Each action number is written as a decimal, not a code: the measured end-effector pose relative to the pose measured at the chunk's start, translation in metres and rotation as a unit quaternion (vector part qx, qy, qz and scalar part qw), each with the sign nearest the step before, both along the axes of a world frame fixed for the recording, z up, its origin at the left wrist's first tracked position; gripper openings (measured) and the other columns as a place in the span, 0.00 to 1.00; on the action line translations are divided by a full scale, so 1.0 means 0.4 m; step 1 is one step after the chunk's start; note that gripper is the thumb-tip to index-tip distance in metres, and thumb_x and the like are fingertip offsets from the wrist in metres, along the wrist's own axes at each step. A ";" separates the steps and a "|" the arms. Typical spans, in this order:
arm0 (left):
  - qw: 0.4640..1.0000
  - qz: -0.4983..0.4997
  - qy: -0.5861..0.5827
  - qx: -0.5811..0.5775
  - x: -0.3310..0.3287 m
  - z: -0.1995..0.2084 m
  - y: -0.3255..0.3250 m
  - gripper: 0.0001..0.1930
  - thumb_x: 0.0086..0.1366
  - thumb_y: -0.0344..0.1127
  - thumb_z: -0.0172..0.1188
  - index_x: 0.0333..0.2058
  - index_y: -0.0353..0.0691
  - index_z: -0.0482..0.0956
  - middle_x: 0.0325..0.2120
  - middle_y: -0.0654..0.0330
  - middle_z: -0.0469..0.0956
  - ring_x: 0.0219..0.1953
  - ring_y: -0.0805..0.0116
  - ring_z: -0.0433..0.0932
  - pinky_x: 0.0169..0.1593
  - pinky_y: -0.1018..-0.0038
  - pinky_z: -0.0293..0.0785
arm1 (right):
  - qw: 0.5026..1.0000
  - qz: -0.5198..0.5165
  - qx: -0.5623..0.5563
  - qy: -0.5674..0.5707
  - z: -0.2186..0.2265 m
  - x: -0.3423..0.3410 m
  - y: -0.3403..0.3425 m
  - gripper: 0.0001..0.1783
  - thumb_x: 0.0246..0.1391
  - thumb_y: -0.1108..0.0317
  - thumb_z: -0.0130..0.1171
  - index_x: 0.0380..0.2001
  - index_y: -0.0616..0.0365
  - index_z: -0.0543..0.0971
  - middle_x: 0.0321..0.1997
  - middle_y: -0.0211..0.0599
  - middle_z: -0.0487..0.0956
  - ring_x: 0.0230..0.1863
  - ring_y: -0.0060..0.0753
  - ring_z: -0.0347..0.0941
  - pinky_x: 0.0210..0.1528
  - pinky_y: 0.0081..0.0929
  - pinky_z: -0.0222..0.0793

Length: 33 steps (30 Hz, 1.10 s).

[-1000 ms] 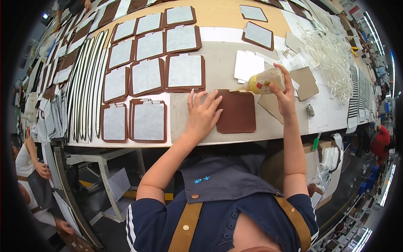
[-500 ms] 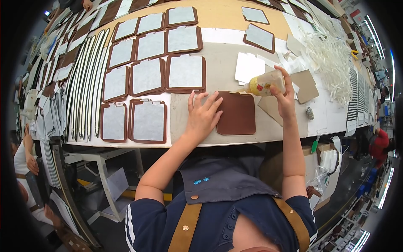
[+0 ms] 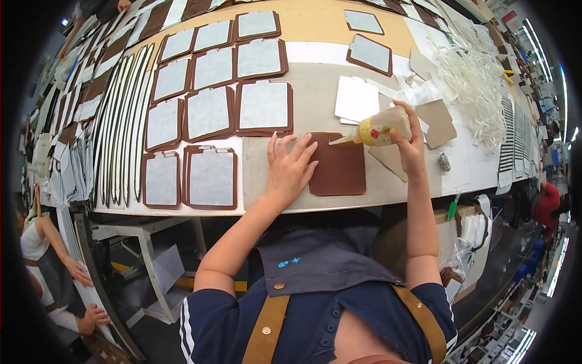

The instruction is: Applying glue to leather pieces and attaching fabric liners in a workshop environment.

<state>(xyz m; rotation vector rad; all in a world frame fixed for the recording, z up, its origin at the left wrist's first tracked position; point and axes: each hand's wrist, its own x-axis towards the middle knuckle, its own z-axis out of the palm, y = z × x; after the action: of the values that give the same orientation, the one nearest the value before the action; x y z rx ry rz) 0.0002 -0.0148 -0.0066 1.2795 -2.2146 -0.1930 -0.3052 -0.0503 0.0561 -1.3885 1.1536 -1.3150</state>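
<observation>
A long, pale work table (image 3: 273,176) fills the room, and rows of brown pieces topped with grey-white sheets (image 3: 211,176) lie on it. Near the front edge lies one bare brown piece (image 3: 338,168), flat and smooth, shaped like a rounded rectangle, with its long side pointing away from the person. The left hand (image 3: 290,170) lies flat with fingers spread, touching the piece's left edge to keep it down. The right hand (image 3: 408,144) is wrapped tight around a soft glue bottle (image 3: 381,128). The bottle is tipped sideways, and its pointy tip aims left at the top of the brown piece, just above it. Thin white strips (image 3: 473,85) lie piled to the right.
</observation>
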 end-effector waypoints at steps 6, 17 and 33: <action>0.999 0.002 0.040 0.004 0.003 0.010 0.001 0.18 0.65 0.37 0.68 0.53 0.45 0.83 0.61 0.59 0.74 0.66 0.54 0.65 0.76 0.47 0.45 | 0.969 -0.070 0.061 -0.227 -0.060 -0.035 0.092 0.42 0.61 0.60 0.71 0.72 0.57 0.63 0.67 0.38 0.72 0.66 0.34 0.73 0.68 0.38 0.72; 0.987 0.062 0.146 -0.010 0.024 0.002 -0.001 0.07 0.64 0.33 0.67 0.41 0.48 0.86 0.47 0.62 0.74 0.57 0.55 0.68 0.67 0.51 0.55 | 0.972 -0.214 -0.099 0.025 -0.098 0.146 0.221 0.36 0.59 0.69 0.71 0.64 0.58 0.62 0.61 0.39 0.69 0.63 0.33 0.68 0.70 0.36 0.63; 0.973 0.092 0.211 0.000 0.025 -0.001 -0.014 0.02 0.67 0.33 0.65 0.37 0.47 0.84 0.43 0.63 0.76 0.54 0.57 0.69 0.62 0.56 0.56 | 0.979 -0.143 -0.133 0.062 -0.098 0.178 0.199 0.36 0.60 0.72 0.69 0.64 0.57 0.59 0.61 0.44 0.69 0.65 0.46 0.72 0.69 0.42 0.67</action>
<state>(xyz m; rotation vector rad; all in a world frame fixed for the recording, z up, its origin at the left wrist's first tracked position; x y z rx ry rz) 0.0104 -0.0203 -0.0070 1.2964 -1.7290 -0.3564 -0.2340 0.0292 0.0168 -1.5547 1.3368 -1.6549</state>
